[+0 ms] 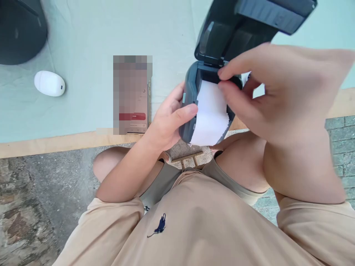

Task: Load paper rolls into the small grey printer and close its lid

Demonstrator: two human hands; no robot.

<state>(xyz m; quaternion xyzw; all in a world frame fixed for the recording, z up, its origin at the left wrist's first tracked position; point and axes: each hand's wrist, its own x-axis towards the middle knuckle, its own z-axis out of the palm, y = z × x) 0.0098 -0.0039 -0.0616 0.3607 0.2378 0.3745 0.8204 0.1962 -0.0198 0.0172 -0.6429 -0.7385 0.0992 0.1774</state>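
My left hand (pixel 172 118) grips a dark grey portable label printer (pixel 187 129) from its left side, thumb on the rim. The printer is tilted up over the table's front edge, its black lid (pixel 238 33) swung open at the top. A strip of white paper (pixel 209 114) fills the open compartment and hangs towards my body, with a ragged lower right end. My right hand (pixel 257 88) reaches in from the right, thumb and forefinger in a pinch at the paper's upper right edge. Whatever those fingertips hold, if anything, is hidden.
A phone (pixel 138 99), partly blurred out, lies left of the printer at the front edge of the pale green table (pixel 91 44). Further left are a white computer mouse (pixel 50 83) and a black rounded object (pixel 22 33). My knees are under the wooden edge (pixel 55 143).
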